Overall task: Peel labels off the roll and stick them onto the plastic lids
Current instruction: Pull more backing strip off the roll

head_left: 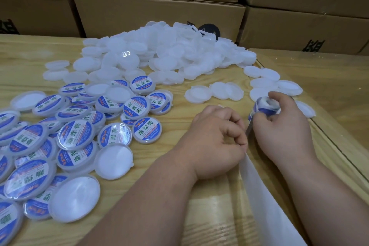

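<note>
My right hand (281, 128) grips the label roll (265, 107), a small roll of blue and white round labels, right of centre above the table. My left hand (215, 138) sits just left of it, fingers curled, pinching the strip where it leaves the roll. The empty white backing paper (259, 195) trails from between my hands toward the bottom edge. A large heap of bare translucent white lids (169, 54) lies at the back centre. Several labelled lids (75, 136) with blue-rimmed stickers spread over the left side.
The wooden table (179, 215) has a raised edge (339, 146) running along the right. Stacked cardboard boxes (159, 10) wall off the back. A few loose bare lids (219, 91) lie just beyond my hands, more to the right (279, 84).
</note>
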{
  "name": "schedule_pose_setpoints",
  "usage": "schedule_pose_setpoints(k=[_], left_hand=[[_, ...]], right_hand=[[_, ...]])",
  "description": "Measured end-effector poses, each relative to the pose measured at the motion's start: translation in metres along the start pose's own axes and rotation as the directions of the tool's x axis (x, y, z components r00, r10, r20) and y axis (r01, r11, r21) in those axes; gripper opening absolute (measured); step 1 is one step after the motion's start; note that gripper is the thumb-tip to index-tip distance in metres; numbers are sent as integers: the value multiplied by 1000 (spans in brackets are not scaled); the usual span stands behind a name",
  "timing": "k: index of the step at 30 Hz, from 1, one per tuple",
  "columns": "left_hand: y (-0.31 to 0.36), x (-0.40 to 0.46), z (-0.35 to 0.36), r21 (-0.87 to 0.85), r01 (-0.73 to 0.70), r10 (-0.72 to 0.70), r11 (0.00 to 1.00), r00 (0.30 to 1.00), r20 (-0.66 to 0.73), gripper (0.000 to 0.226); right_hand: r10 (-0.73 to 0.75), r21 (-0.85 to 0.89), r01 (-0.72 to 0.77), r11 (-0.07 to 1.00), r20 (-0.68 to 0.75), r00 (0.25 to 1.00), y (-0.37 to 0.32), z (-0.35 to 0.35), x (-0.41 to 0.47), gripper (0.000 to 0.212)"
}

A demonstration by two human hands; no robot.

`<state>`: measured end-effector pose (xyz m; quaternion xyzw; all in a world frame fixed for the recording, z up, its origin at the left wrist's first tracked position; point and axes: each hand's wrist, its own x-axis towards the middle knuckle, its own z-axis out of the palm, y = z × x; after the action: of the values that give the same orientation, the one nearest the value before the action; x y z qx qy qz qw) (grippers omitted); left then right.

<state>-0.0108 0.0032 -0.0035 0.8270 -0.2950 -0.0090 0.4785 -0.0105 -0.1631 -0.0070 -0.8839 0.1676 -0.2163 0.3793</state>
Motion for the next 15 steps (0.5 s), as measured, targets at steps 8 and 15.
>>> schedule_pose_setpoints(k=[8,15], left_hand=[[1,0,-1,44,-16,15,999,1000,18,17],[2,-1,1,48,-3,1,999,1000,30,20]], right_hand=[[26,137,-26,990,-3,1000,-7,4,-2,39],[-27,104,27,994,0,1000,-5,5,-4,28]])
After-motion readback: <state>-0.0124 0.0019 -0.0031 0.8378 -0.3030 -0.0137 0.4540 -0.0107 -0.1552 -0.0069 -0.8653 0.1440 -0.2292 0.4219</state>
